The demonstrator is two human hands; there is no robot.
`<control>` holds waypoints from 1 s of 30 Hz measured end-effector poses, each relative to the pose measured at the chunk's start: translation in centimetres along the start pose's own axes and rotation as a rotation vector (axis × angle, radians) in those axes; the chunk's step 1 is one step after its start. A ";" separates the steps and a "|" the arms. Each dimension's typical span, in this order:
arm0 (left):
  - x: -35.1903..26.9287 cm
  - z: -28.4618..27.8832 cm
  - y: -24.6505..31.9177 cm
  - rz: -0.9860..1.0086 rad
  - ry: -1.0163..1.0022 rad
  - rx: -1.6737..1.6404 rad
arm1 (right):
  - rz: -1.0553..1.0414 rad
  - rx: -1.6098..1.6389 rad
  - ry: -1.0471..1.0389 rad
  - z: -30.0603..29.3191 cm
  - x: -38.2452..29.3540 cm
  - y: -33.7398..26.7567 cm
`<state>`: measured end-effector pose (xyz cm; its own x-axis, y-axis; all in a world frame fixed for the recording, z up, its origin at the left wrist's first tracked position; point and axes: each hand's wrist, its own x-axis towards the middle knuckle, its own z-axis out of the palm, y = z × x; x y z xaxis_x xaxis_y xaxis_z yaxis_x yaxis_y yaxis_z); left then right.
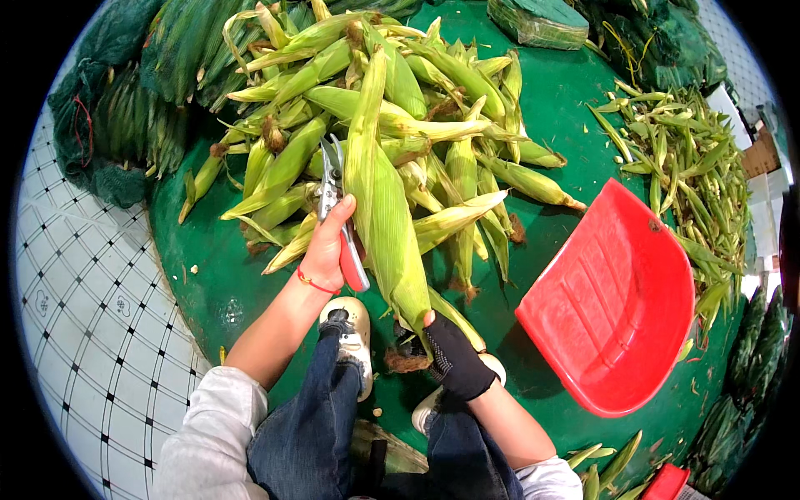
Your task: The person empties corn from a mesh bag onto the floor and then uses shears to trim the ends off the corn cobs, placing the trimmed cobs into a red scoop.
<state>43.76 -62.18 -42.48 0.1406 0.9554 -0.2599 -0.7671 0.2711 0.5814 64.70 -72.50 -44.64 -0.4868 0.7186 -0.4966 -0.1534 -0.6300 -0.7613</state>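
My left hand (331, 244), bare with a red cord at the wrist, is closed around pruning shears (330, 181) with red and grey handles; the blades point up and away from me. My right hand (459, 357), in a black fingerless glove, grips the near end of a large ear of corn in its green husk (390, 231), where brown silk (406, 361) hangs. This ear stretches away from me beside the shears. Behind it lies a heap of unhusked corn ears (462, 69), some with brown silk showing.
A red plastic scoop (609, 306) lies right of my hand on the green floor covering (562, 81). Beyond it is a pile of husk pieces (694, 156). Green mesh sacks of corn (131, 119) stand at the upper left, others at the upper right. White tiles (81, 300) are at left.
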 end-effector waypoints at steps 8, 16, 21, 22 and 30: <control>-0.8 -2.7 0.0 0.000 -0.054 -0.020 | -0.417 -0.577 0.396 -0.7 -5.2 -4.7; -4.5 -2.6 4.3 0.715 0.125 0.690 | -0.783 -2.091 0.396 -4.3 -16.0 -14.6; -4.4 4.4 1.6 0.569 -0.695 1.221 | -0.662 -2.279 0.108 -0.9 -14.5 -16.6; -3.9 5.2 0.6 0.629 -0.837 1.367 | -0.688 -2.286 0.068 -0.3 -13.9 -16.4; -5.1 1.9 -7.2 0.207 -0.673 1.325 | -0.595 -1.792 0.931 -6.6 -15.7 -10.1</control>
<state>49.70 -68.81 -43.86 0.6395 0.7634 0.0913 0.2471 -0.3166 0.9158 79.58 -75.51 -31.91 -0.1450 0.9363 0.3200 0.9832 0.1726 -0.0597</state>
